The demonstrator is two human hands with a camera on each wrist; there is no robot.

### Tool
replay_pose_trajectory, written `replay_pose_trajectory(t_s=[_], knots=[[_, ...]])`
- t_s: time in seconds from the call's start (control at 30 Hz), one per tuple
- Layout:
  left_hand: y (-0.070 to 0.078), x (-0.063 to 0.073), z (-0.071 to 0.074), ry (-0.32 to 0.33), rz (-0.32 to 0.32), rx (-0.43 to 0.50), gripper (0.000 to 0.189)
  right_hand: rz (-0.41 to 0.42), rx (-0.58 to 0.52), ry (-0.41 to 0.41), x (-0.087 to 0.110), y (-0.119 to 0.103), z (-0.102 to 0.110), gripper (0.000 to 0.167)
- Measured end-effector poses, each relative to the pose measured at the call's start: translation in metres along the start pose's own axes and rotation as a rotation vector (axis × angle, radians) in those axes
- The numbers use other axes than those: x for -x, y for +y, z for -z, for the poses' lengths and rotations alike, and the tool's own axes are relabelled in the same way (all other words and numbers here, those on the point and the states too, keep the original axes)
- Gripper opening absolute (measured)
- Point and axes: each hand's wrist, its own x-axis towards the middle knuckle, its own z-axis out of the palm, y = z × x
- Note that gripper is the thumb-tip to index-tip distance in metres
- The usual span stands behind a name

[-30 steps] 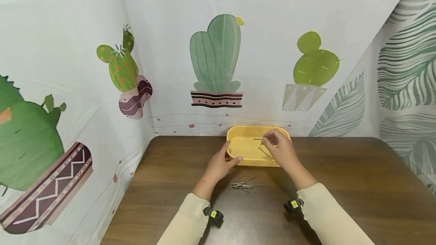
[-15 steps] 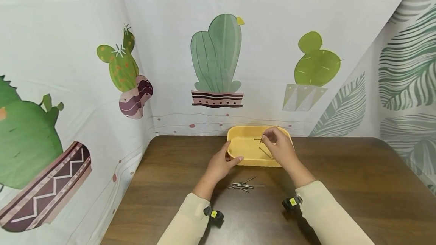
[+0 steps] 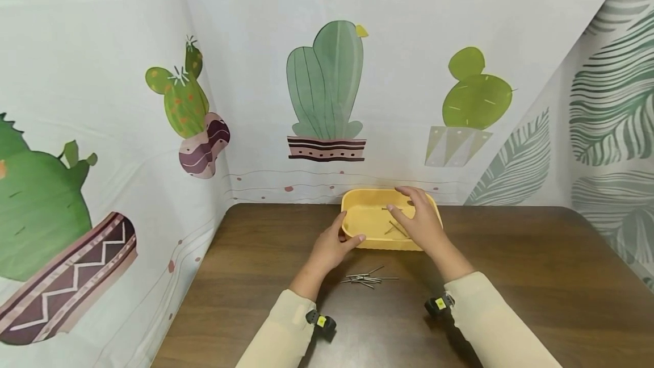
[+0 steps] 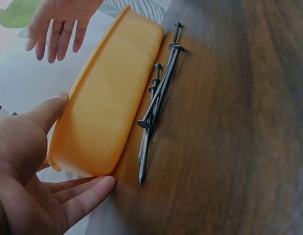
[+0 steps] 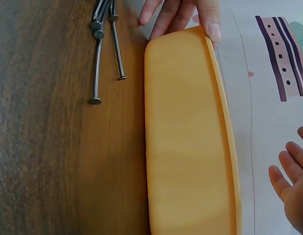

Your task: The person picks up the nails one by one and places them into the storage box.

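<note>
The left hand (image 3: 329,247) is holding one end of the yellow tray (image 3: 365,221), its thumb lying at the rim and its fingers pressing against the end wall. The right hand (image 3: 425,225) is hovering over the tray's other end, thumb and fingers standing well apart and holding nothing. Loose nails (image 3: 399,229) are lying inside the tray beside the right hand. A nail pile (image 3: 365,279) is resting on the worktop (image 3: 255,277), nearer the person than both hands.
</note>
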Motion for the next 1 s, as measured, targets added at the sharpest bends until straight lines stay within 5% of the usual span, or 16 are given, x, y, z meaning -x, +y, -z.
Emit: replay_pose_trajectory(t_s=[1.0], knots=[[0.002, 0.003, 0.0, -0.001, 0.008, 0.012, 0.09, -0.008, -0.031, -0.027, 0.015, 0.0, 0.003, 0.049]])
